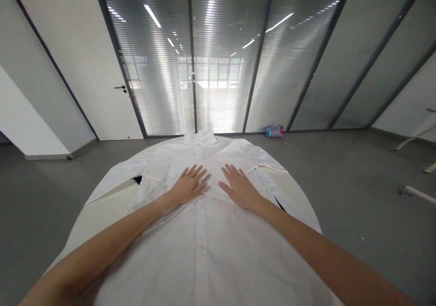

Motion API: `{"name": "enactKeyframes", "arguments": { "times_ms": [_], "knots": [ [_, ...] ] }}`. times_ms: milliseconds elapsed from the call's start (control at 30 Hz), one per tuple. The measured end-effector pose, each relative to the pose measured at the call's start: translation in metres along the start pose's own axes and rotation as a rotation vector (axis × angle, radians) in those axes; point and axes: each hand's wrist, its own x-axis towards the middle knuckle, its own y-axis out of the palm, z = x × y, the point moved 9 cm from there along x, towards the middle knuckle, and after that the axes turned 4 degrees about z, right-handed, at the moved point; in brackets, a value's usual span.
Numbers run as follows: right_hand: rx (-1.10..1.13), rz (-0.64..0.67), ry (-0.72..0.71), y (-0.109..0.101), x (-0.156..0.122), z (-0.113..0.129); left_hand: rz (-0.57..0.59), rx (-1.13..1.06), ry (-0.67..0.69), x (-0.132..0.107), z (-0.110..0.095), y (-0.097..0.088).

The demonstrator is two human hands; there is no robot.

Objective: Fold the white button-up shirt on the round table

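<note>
White button-up shirt (200, 233) spread on a round table (85, 219), both hands (213, 185) open, fingers (195, 172) splayed flat on its chest.

Hmm, need checkWhite button-up shirt (200, 242) on a round table (98, 219), open left hand (189, 185) and open right hand (240, 188) lying flat on it.

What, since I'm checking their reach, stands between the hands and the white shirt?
Nothing visible does. The left hand and right hand lie flat directly on the shirt, with no object between the palms and the fabric.

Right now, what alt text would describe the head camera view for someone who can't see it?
The left hand and the right hand lie flat on a white button-up shirt spread on a round table. Beyond are grey floor and glass partitions with blinds.
</note>
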Motion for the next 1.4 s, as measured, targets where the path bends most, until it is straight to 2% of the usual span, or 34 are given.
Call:
{"name": "enactKeyframes", "arguments": {
  "times_ms": [100, 200, 267, 433, 667, 800, 900, 967, 1033, 1100, 1167, 1267, 1333, 1400],
  "knots": [
    [0.0, 0.035, -0.013, 0.02, 0.019, 0.004, 0.041, -0.016, 0.062, -0.014, -0.021, 0.007],
    [-0.002, 0.103, 0.009, 0.043, 0.024, -0.005, 0.071, -0.009, 0.054, -0.025, -0.022, 0.009],
    [-0.007, 0.114, 0.015, 0.049, 0.023, -0.009, 0.094, -0.01, 0.057, -0.037, -0.022, 0.007],
    [-0.019, 0.121, 0.009, 0.048, 0.023, -0.009, 0.179, -0.021, 0.031, -0.08, -0.018, 0.004],
    [-0.005, 0.138, 0.01, 0.049, 0.024, -0.011, 0.221, 0.026, -0.064, -0.147, -0.011, -0.007],
    [0.003, 0.135, 0.01, 0.049, 0.024, -0.011, 0.209, 0.008, -0.082, -0.183, -0.016, -0.023],
    [-0.002, 0.132, 0.007, 0.049, 0.024, -0.01, 0.197, -0.05, -0.09, -0.2, -0.016, -0.044],
    [-0.006, 0.129, 0.007, 0.048, 0.024, -0.009, 0.172, -0.125, -0.15, -0.199, -0.009, -0.061],
    [-0.008, 0.124, 0.004, 0.048, 0.023, -0.008, 0.119, -0.2, -0.242, -0.187, 0.004, -0.079],
    [-0.012, 0.116, -0.001, 0.047, 0.023, -0.008, 0.041, -0.228, -0.288, -0.164, 0.016, -0.093],
    [-0.015, 0.107, -0.005, 0.047, 0.023, -0.008, -0.042, -0.181, -0.256, -0.134, 0.024, -0.1],
    [-0.017, 0.099, -0.006, 0.048, 0.023, -0.009, -0.111, -0.027, -0.151, -0.087, 0.036, -0.092],
    [-0.025, 0.099, -0.006, 0.049, 0.023, -0.01, -0.107, 0.067, -0.146, -0.064, 0.054, -0.073],
    [-0.03, 0.105, -0.007, 0.049, 0.023, -0.01, -0.052, 0.122, -0.208, -0.052, 0.08, -0.048]
  ]
}}
